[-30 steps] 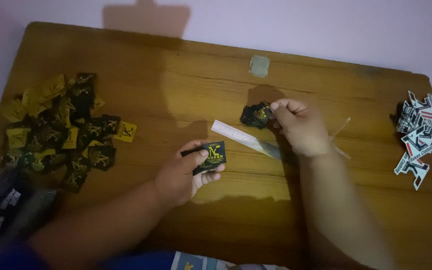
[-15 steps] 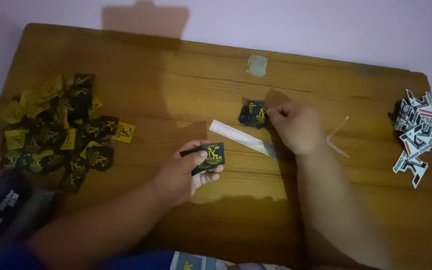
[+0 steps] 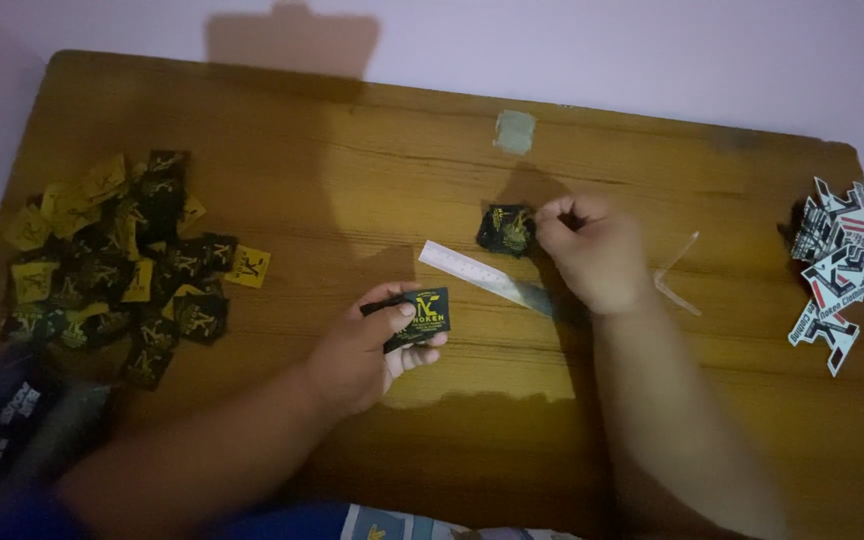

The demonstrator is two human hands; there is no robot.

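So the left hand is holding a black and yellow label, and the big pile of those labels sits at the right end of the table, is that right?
Not quite. The left hand does hold a black and yellow label, but the head view shows the big pile of those labels at the left end of the table, not the right.

Our left hand (image 3: 367, 345) curled, thumb pinching toward one o'clock; our right hand (image 3: 592, 250), at two o'clock from it, closed its fingertips (image 3: 552, 212) at eleven o'clock.

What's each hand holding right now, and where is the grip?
Left hand holds a flat black square label with yellow print by its left edge, thumb on top. Right hand pinches the right edge of another black-and-yellow label on the wooden table.
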